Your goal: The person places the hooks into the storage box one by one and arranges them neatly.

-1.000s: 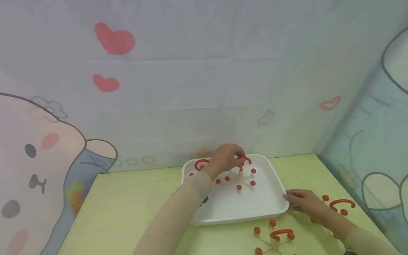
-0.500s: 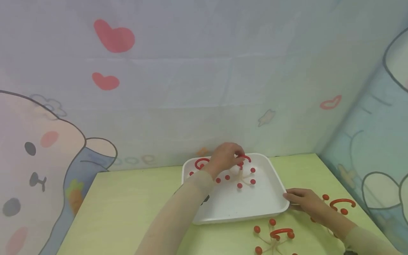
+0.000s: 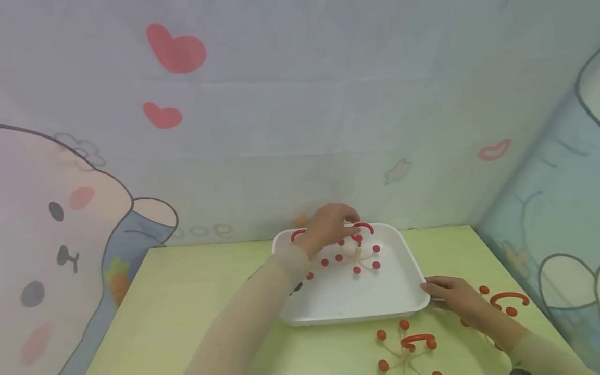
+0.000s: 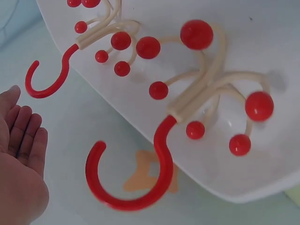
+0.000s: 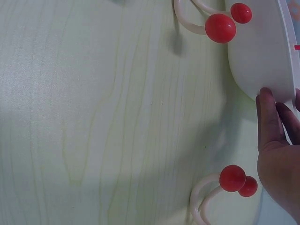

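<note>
Two hook-topped hangers lie in the white tray (image 3: 365, 299), with cream arms, red ball tips and red hooks. Beside the nearer hanger's red hook (image 3: 363, 227) is my left hand (image 3: 329, 225). In the left wrist view, the left hand (image 4: 23, 154) has loosely extended fingers, apart from both hooks, and nothing in it. The other hanger is partly hidden behind my left forearm in the head view. At the tray's right corner, my right hand (image 3: 453, 296) grips the rim. In the right wrist view, its fingers (image 5: 269, 117) lie against the tray's outer wall.
Two more hangers stand on the light wood-grain table (image 3: 187, 307): a front hanger (image 3: 405, 354) before the tray, and a right hanger (image 3: 508, 307) partly behind my right forearm. A printed cloth wall (image 3: 281, 130) rises right behind the table.
My left hand has moved slightly left, away from the nearer hook. My right hand stays on the tray's corner. The head view has shifted a little.
</note>
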### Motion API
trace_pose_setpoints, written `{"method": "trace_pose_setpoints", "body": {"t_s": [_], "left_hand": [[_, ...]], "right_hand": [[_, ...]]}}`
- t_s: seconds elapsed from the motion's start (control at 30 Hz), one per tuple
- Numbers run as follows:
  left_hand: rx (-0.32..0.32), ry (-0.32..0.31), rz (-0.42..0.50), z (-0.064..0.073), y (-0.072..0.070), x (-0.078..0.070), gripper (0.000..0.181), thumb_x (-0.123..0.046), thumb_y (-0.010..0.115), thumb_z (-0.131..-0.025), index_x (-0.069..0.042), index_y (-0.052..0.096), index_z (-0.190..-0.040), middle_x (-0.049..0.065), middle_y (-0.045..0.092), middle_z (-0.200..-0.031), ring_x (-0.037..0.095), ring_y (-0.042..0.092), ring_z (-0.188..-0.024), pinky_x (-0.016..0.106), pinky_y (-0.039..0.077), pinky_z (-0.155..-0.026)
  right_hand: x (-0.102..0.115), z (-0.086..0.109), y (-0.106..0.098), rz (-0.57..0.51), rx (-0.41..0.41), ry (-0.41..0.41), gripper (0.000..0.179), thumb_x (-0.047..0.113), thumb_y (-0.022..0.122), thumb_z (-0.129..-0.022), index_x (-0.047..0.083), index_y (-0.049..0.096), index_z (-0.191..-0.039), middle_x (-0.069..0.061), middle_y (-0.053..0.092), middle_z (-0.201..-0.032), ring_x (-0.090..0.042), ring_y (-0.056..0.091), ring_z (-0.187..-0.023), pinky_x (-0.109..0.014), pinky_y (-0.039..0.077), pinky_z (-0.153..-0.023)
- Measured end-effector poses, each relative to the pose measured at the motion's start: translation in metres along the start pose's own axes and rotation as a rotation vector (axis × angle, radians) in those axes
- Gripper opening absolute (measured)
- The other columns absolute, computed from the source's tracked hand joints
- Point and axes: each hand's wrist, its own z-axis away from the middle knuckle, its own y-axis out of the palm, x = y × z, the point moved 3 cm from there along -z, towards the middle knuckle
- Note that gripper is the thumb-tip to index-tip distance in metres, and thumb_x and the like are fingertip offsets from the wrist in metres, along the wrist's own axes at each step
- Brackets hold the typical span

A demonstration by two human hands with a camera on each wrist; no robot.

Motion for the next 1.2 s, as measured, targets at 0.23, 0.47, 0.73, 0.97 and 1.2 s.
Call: {"method": "trace_pose_setpoints", "body": {"t_s": [0.23, 0.47, 0.73, 0.97, 1.2], "left_hand": [[0.015, -0.066, -0.014, 0.015, -0.019, 0.003, 0.032, -0.032, 0.083, -0.096, -0.026, 0.078, -0.127, -0.011, 0.075, -0.122, 0.015, 0.067, -0.116, 0.038, 0.057, -0.101], [0.053, 0.017, -0.004, 0.026, -0.033, 0.003, 0.034, -0.028, 0.083, -0.096, -0.017, 0.078, -0.128, -0.003, 0.077, -0.122, 0.019, 0.07, -0.117, 0.029, 0.057, -0.102], [0.064, 0.034, -0.006, 0.043, -0.048, 0.007, 0.033, -0.029, 0.084, -0.095, -0.017, 0.079, -0.125, -0.005, 0.078, -0.116, 0.014, 0.069, -0.109, 0.031, 0.058, -0.101], [0.065, 0.017, 0.005, 0.062, -0.06, 0.02, 0.036, -0.029, 0.085, -0.094, -0.014, 0.079, -0.127, 0.0, 0.079, -0.119, 0.022, 0.071, -0.115, 0.036, 0.058, -0.101], [0.026, 0.023, 0.029, 0.085, -0.074, 0.039, 0.026, -0.025, 0.085, -0.093, -0.015, 0.08, -0.116, -0.004, 0.078, -0.106, 0.021, 0.073, -0.101, 0.036, 0.06, -0.093]], "right_hand": [[0.0, 0.001, -0.001, 0.005, 0.003, 0.004, 0.06, 0.028, 0.067, -0.108, -0.018, 0.053, -0.144, -0.033, 0.061, -0.141, -0.025, 0.074, -0.112, -0.04, 0.063, -0.096], [-0.003, 0.001, -0.004, 0.002, 0.005, 0.017, 0.061, 0.029, 0.067, -0.108, -0.017, 0.053, -0.144, -0.035, 0.058, -0.145, -0.029, 0.073, -0.116, -0.041, 0.063, -0.096], [-0.003, 0.001, -0.007, 0.023, 0.006, 0.008, 0.06, 0.029, 0.066, -0.108, -0.018, 0.053, -0.144, -0.035, 0.058, -0.145, -0.027, 0.074, -0.115, -0.04, 0.063, -0.096], [-0.003, 0.001, -0.007, 0.044, 0.007, 0.016, 0.062, 0.031, 0.065, -0.109, -0.017, 0.052, -0.145, -0.035, 0.058, -0.145, -0.028, 0.073, -0.115, -0.04, 0.063, -0.095], [-0.005, 0.0, -0.007, 0.013, 0.016, 0.001, 0.061, 0.029, 0.065, -0.109, -0.018, 0.052, -0.145, -0.034, 0.06, -0.143, -0.028, 0.074, -0.115, -0.039, 0.063, -0.096]]}}
